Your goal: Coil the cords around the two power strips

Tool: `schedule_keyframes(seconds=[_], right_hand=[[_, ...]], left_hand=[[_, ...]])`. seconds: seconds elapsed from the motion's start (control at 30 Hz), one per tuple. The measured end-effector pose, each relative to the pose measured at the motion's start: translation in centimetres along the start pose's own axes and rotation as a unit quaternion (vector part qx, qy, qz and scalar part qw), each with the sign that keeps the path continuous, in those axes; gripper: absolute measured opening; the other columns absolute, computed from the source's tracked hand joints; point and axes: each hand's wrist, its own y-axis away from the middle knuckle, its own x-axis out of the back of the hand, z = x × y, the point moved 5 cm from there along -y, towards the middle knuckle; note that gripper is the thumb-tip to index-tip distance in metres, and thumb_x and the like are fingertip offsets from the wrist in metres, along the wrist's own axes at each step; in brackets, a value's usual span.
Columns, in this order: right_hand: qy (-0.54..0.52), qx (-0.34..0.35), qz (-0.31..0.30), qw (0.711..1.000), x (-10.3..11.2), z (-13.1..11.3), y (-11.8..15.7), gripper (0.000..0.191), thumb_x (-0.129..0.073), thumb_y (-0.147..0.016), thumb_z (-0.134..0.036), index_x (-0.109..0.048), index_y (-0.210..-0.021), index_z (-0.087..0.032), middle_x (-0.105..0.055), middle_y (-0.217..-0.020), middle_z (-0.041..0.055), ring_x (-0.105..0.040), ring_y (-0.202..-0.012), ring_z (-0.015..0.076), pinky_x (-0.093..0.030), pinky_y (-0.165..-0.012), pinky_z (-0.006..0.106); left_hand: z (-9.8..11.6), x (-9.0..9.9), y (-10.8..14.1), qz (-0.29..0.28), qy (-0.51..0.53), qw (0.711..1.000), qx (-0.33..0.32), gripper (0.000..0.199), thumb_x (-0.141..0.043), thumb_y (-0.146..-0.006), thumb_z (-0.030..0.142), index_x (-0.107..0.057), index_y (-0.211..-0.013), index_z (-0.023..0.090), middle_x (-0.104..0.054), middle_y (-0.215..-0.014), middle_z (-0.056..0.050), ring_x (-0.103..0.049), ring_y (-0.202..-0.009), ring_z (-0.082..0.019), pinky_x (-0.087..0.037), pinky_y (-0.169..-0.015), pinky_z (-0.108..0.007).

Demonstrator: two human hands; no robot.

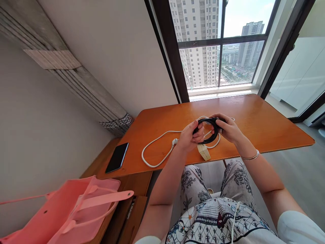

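Observation:
A black cable [214, 133], wound into a coil, is held up between my two hands over the near part of the table. My left hand [191, 136] is closed around the coil's left side. On the opposite side, my right hand [226, 128] pinches the coil near its upper right. Below and behind the hands, a white cord [152, 144] loops across the tabletop, with a white plug [174, 142] lying beside my left wrist. A cream-coloured block [203, 152], perhaps a power strip, sits under the coil near the table's front edge; my hands partly hide it.
The brown wooden table [243, 108] reaches toward the window. A black-screened phone [117, 158] lies at its left end. At lower left, an open pink bag [73, 210] rests on a wooden surface, near a gathered grey curtain [101, 98].

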Motion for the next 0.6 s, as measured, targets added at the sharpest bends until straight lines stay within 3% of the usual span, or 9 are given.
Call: schedule_keyframes(seconds=[0.07, 0.17, 0.23, 0.3, 0.37, 0.43, 0.53, 0.6], right_hand=[[-0.013, 0.011, 0.001, 1.0, 0.0, 0.5, -0.2, 0.063, -0.075, -0.07, -0.066, -0.062, -0.115, -0.025, -0.069, -0.085, 0.0019, -0.066, -0.072, 0.0176, -0.056, -0.072, 0.033], [-0.055, 0.043, -0.002, 0.998, 0.1, 2.3, -0.1, 0.076, -0.05, -0.078, -0.085, -0.056, -0.129, -0.029, -0.069, -0.112, 0.008, -0.068, -0.099, 0.0239, -0.054, -0.087, 0.04], [-0.058, 0.044, -0.012, 0.997, 0.2, 4.4, 0.5, 0.091, -0.04, -0.071, -0.096, -0.053, -0.132, -0.03, -0.064, -0.128, 0.0113, -0.062, -0.118, 0.0285, -0.05, -0.097, 0.045], [-0.016, 0.015, -0.041, 0.999, 0.0, 7.0, 1.5, 0.103, -0.054, -0.058, -0.097, -0.048, -0.136, -0.03, -0.06, -0.132, 0.0124, -0.058, -0.124, 0.0298, -0.045, -0.104, 0.046], [0.059, -0.025, -0.104, 0.993, -0.7, 9.4, 3.0, 0.113, -0.08, -0.051, -0.079, -0.038, -0.144, -0.029, -0.052, -0.14, 0.014, -0.056, -0.127, 0.0286, -0.041, -0.108, 0.045], [0.127, -0.065, -0.121, 0.982, -1.2, 11.1, 4.4, 0.113, -0.09, -0.054, -0.057, -0.03, -0.146, -0.028, -0.046, -0.143, 0.0155, -0.058, -0.121, 0.0255, -0.046, -0.102, 0.043], [0.209, -0.075, -0.102, 0.97, -1.5, 11.4, 5.8, 0.085, -0.082, -0.067, -0.035, -0.034, -0.136, -0.025, -0.051, -0.132, 0.0128, -0.061, -0.106, 0.0201, -0.052, -0.088, 0.038], [0.274, -0.05, -0.079, 0.957, -1.4, 10.5, 6.2, 0.067, -0.074, -0.07, -0.023, -0.039, -0.127, -0.025, -0.056, -0.124, 0.0096, -0.061, -0.104, 0.0199, -0.052, -0.087, 0.037]], left_hand=[[-0.1, 0.1, 0.0, 0.026, 0.022, 0.999, 0.005, 0.043, -0.061, -0.093, 0.047, -0.04, -0.068, 0.018, -0.022, -0.045, 0.012, -0.014, -0.032, -0.001, -0.021, -0.037, -0.014], [0.2, 0.1, 0.2, 0.069, 0.046, 0.996, -0.019, 0.045, -0.059, -0.095, 0.047, -0.039, -0.067, 0.018, -0.021, -0.045, 0.012, -0.014, -0.033, -0.002, -0.021, -0.037, -0.014], [0.7, 0.2, 0.3, 0.096, 0.061, 0.992, -0.059, 0.046, -0.057, -0.095, 0.048, -0.038, -0.066, 0.019, -0.02, -0.045, 0.012, -0.014, -0.033, -0.002, -0.023, -0.038, -0.015], [1.2, 0.2, 0.5, 0.115, 0.071, 0.985, -0.104, 0.046, -0.057, -0.095, 0.05, -0.038, -0.067, 0.019, -0.02, -0.046, 0.011, -0.015, -0.033, -0.003, -0.024, -0.039, -0.016], [1.6, 0.4, 0.7, 0.127, 0.069, 0.978, -0.149, 0.046, -0.059, -0.094, 0.051, -0.039, -0.067, 0.019, -0.022, -0.046, 0.011, -0.016, -0.034, -0.003, -0.025, -0.039, -0.016], [1.8, 0.7, 0.7, 0.149, 0.059, 0.97, -0.183, 0.046, -0.061, -0.093, 0.051, -0.04, -0.067, 0.019, -0.024, -0.047, 0.011, -0.018, -0.035, -0.003, -0.026, -0.04, -0.017], [1.5, 1.4, 0.5, 0.193, 0.042, 0.959, -0.206, 0.046, -0.065, -0.091, 0.05, -0.041, -0.068, 0.019, -0.026, -0.049, 0.01, -0.021, -0.037, -0.003, -0.027, -0.042, -0.017], [1.3, 2.0, 0.2, 0.22, 0.033, 0.951, -0.215, 0.045, -0.066, -0.09, 0.049, -0.041, -0.067, 0.019, -0.027, -0.05, 0.01, -0.023, -0.038, -0.003, -0.028, -0.043, -0.017]])
